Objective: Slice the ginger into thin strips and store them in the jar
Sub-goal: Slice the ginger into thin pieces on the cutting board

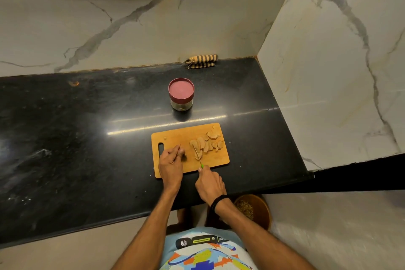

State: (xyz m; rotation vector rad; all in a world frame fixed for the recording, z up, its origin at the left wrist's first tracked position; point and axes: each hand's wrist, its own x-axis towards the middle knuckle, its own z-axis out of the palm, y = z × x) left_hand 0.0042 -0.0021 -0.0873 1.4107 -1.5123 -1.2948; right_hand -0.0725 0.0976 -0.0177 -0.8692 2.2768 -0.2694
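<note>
The wooden cutting board is being kept at the front of the black stone countertop, its near edge lying close to the counter's rounded lip. Wide open counter is being left on the board's left. On the right, the room is being closed off by the marble-veined side wall. The jar is being kept upright behind the board, apart from it, with bare counter between. A folded striped cloth is being kept against the back wall.

The left hand is being rested on the board's left half beside the handle slot, fingers curled and bunched at the tips; whether anything is being pinched there cannot be told. A green-handled knife is being gripped by the right hand over the board's near edge, the blade being angled away into the ginger slices.

The slices are being shown as pale, flat, irregular pieces, overlapping in a heap on the board's right half. The jar is being shown as clear-walled, with a round maroon lid in place. The counter is being shown as glossy and speckled.
</note>
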